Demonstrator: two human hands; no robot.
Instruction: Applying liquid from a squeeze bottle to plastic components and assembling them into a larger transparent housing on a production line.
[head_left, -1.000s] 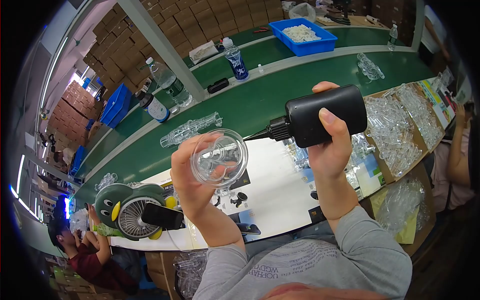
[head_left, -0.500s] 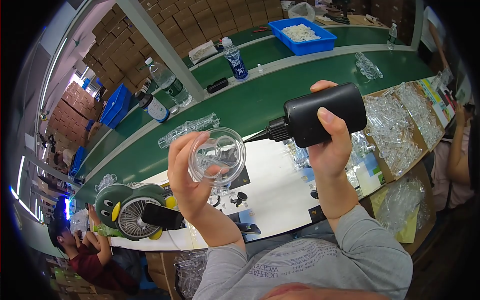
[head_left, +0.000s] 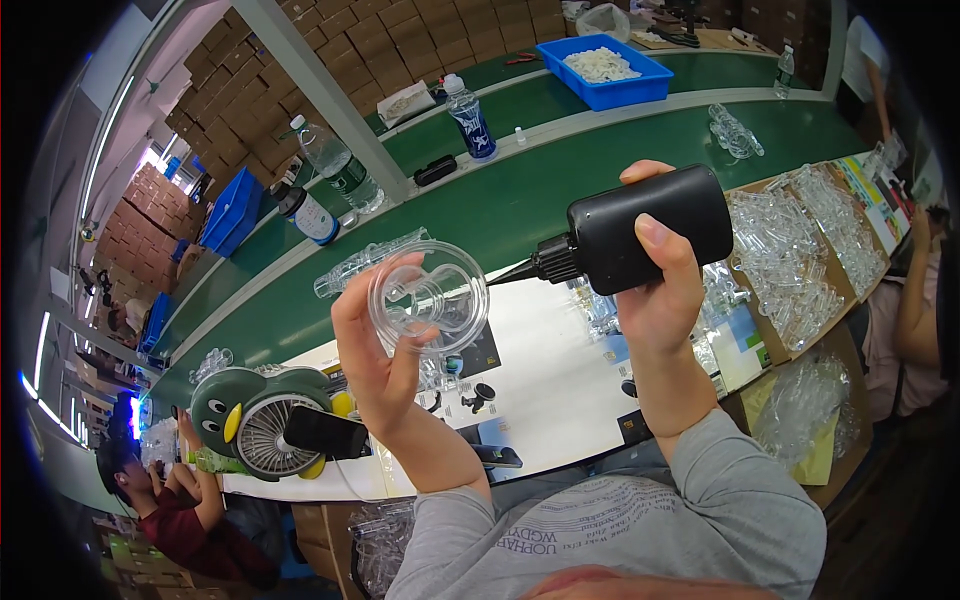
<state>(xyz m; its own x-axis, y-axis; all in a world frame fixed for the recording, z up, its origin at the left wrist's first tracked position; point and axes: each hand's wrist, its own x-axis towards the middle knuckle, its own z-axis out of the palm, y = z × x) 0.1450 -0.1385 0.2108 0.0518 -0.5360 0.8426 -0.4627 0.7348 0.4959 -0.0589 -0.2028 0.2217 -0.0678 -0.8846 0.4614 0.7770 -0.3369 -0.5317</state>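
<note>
My left hand (head_left: 375, 345) grips a clear round plastic cup (head_left: 458, 338) by its side, its wide rim turned up toward me. Inside the cup a smaller clear tube-like part shows. In my right hand (head_left: 660, 290) lies a black squeeze bottle (head_left: 655, 228), held sideways with thumb and fingers around it. The bottle's thin pointed nozzle (head_left: 510, 275) aims left and ends at the right edge of the cup's rim; whether it touches, I cannot tell. Behind the left hand, clear tubular parts (head_left: 365, 262) lie on the green bench.
A fan with a bird face (head_left: 270, 435) stands at left, a dark phone (head_left: 325, 432) against it. Bottles (head_left: 340, 170) line the bench's far side, with a blue tray (head_left: 620, 90) of white pieces behind. Boxes of clear tubes (head_left: 785, 260) sit at right. People work on both sides.
The cup has turned in my left hand and shifted slightly up and left, so its opening faces me more squarely. My right hand and the black bottle hold still.
</note>
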